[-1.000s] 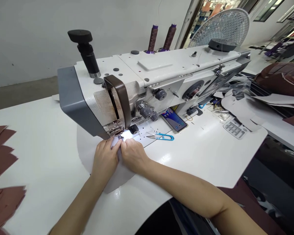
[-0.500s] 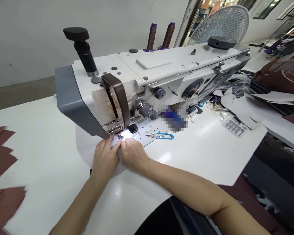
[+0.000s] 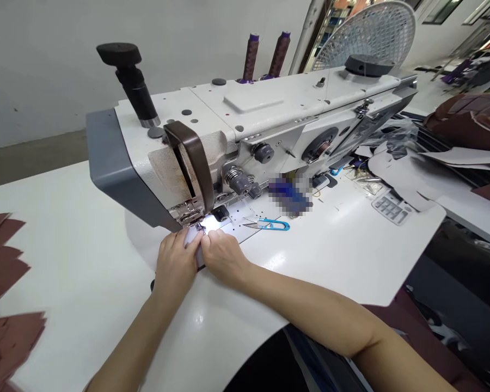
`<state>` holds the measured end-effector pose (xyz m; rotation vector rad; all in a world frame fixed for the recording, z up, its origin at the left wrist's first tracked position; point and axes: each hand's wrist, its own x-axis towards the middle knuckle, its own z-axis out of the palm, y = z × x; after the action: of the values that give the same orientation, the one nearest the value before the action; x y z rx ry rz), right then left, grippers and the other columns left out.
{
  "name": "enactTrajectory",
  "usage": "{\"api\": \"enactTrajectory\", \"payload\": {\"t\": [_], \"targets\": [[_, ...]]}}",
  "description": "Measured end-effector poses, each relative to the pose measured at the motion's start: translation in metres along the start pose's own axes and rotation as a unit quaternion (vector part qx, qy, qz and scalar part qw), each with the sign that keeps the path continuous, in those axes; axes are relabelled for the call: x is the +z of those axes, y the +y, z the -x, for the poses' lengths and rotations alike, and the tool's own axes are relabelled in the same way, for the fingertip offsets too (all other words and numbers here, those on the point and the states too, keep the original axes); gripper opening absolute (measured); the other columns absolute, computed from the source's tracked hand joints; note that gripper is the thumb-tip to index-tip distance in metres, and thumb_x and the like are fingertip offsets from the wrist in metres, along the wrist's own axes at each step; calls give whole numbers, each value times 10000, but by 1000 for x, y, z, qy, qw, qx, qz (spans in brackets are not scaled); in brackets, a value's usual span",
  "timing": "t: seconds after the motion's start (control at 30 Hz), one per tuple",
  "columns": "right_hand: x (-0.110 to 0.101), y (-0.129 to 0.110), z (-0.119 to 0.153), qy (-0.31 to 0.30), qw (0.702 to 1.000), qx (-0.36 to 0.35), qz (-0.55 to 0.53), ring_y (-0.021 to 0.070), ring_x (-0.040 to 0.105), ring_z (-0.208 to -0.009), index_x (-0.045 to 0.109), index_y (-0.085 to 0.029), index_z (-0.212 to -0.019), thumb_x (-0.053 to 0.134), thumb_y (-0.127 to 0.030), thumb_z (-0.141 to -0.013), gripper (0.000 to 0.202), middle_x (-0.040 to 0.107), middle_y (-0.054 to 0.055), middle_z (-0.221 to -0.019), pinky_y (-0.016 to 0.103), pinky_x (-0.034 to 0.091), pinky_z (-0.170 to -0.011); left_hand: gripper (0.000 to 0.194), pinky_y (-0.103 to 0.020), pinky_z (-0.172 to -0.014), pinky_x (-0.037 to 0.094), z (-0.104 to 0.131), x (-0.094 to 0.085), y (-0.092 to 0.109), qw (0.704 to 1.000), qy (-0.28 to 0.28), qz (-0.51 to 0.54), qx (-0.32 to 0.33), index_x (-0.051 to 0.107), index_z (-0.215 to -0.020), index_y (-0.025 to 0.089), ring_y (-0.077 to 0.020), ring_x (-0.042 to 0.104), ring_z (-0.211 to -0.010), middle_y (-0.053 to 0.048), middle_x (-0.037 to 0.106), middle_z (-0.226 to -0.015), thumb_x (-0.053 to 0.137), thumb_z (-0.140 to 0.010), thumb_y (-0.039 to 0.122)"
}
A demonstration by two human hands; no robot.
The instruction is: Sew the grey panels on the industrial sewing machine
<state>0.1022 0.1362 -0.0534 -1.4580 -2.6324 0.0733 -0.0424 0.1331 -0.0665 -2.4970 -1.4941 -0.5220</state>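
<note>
A pale piece of material (image 3: 138,239) lies under the head of a white sewing machine (image 3: 212,117), its near part covered by my hands. My left hand (image 3: 176,258) lies flat on it just before the lit presser foot (image 3: 200,227), fingers forward and thumb pointing right. Close against that thumb, my right hand (image 3: 224,256) is closed with curled fingers at the edge of the material; its fingertips are partly hidden. Blue-handled thread snips (image 3: 274,225) lie on the machine bed to the right of my right hand.
Reddish-brown cut pieces (image 3: 8,343) are stacked at the left of the white table (image 3: 85,261). Brown thread cones (image 3: 251,59) and a fan (image 3: 371,35) stand behind the machine. A control panel (image 3: 392,209) and pale scraps (image 3: 408,174) are on the right.
The pale material has slid forward under the machine, so less shows below my hands. Both hands keep nearly the same place. The view has shifted slightly.
</note>
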Motion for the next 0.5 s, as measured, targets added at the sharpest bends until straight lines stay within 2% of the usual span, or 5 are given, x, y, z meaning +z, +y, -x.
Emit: {"api": "enactTrajectory", "payload": {"t": [0.3,0.5], "targets": [[1,0,-1,7,1000,-4,-3,203,509,-728,542,-122,-910,344,-65,-882,208,564,84,-775,283,393,-542,360,-428,-864,445,0,0,-1,1000,10,-2,5,628,-1116,167,-289,509,-1074,-153,578,-1180,414,-840,80],[3,1,-2,23,1000,-16,-2,203,501,-712,537,-137,-843,335,-63,-888,220,556,80,-764,290,362,-530,283,-394,-828,446,1,-2,5,999,47,4,12,627,-1049,129,-272,539,-1001,-129,636,-1056,439,-840,90]]}}
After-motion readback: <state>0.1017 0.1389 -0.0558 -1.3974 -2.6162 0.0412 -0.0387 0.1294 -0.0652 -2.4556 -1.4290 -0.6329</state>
